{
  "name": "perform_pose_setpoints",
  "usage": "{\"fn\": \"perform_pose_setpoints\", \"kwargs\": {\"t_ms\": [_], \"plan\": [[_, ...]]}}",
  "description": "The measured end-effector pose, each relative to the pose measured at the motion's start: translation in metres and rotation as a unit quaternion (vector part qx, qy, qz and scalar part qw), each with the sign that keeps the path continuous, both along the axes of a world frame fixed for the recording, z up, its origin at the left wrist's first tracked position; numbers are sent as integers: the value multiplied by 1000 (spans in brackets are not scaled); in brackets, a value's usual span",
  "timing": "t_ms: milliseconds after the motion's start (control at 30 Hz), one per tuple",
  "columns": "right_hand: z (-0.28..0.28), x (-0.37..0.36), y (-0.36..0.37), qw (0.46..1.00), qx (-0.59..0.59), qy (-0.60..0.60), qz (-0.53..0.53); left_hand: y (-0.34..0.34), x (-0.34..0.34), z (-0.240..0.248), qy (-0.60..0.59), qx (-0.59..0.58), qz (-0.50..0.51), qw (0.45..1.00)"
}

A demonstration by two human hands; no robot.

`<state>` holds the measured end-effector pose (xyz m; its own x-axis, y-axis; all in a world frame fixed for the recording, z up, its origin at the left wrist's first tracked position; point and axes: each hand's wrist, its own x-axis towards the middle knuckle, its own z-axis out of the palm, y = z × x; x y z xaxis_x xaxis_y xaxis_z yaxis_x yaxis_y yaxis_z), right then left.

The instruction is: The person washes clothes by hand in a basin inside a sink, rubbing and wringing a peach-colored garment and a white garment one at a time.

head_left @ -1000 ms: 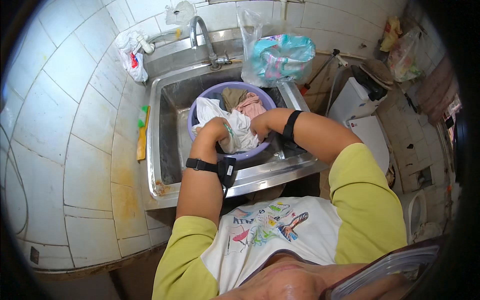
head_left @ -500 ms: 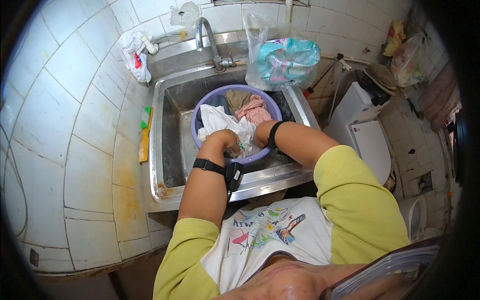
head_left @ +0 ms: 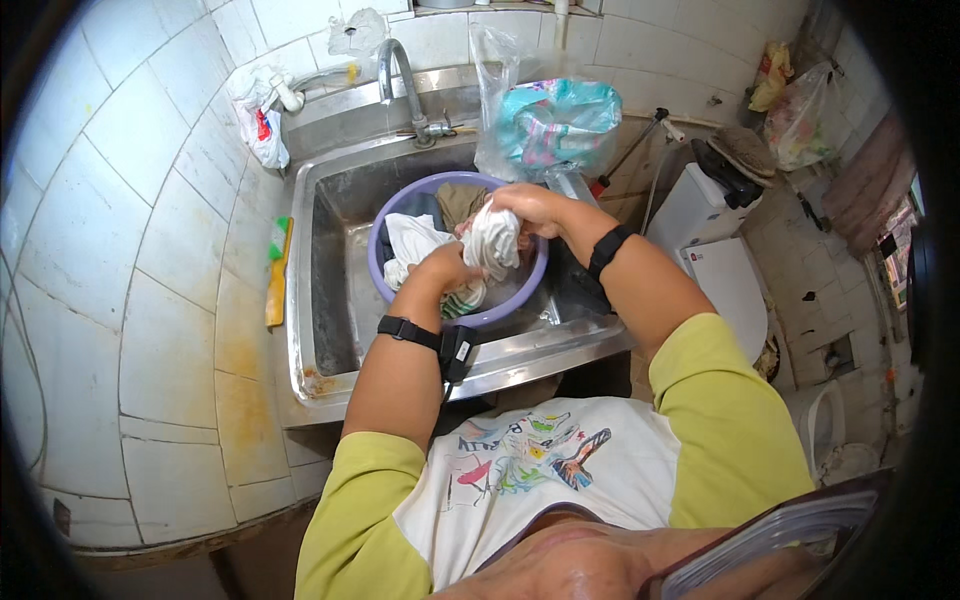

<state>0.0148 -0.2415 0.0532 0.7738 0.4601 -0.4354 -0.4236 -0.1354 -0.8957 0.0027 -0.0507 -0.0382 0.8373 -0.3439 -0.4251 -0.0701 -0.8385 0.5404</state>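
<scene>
A purple round basin (head_left: 512, 310) stands in the steel sink (head_left: 300, 330) with wet clothes in it. Gathered up above its right side is a white garment (head_left: 492, 243). My right hand (head_left: 533, 207) grips the upper end of it, fingers wrapped round. Lower down, my left hand (head_left: 446, 266) is closed on the same garment, its fingers partly hidden. More white cloth (head_left: 413, 238) hangs to the left, and a striped edge shows beneath. A brown cloth (head_left: 461, 203) and a dark cloth (head_left: 418, 207) lie at the back of the basin; a pink cloth is mostly hidden behind my right hand.
The faucet (head_left: 408, 95) arches over the sink's back edge. A plastic-wrapped turquoise package (head_left: 560, 122) sits at the back right corner. Along the tiled left wall is a yellow-handled brush (head_left: 276, 275). A white toilet (head_left: 725, 275) stands to the right.
My right hand has risen out of the basin, lifting and bunching the white garment. My left hand has moved slightly up and toward the middle. The pink cloth is now mostly covered.
</scene>
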Motion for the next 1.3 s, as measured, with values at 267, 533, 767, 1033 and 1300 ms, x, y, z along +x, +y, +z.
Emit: {"fn": "perform_pose_setpoints", "kwargs": {"t_ms": [267,533,767,1033,1300], "plan": [[9,-9,-8,921,296,48,-250,-15,-17,31,-240,-413,103,872],[-25,-24,17,903,393,-34,-168,-34,-24,34,-51,-708,191,678],[-32,-34,26,973,119,-146,-130,-32,-25,48,15,-747,368,553],[-37,-40,37,889,-10,-452,-73,-27,-16,33,102,-740,354,563],[-39,-40,45,874,-145,-431,-172,-42,-25,30,177,-680,362,613]]}}
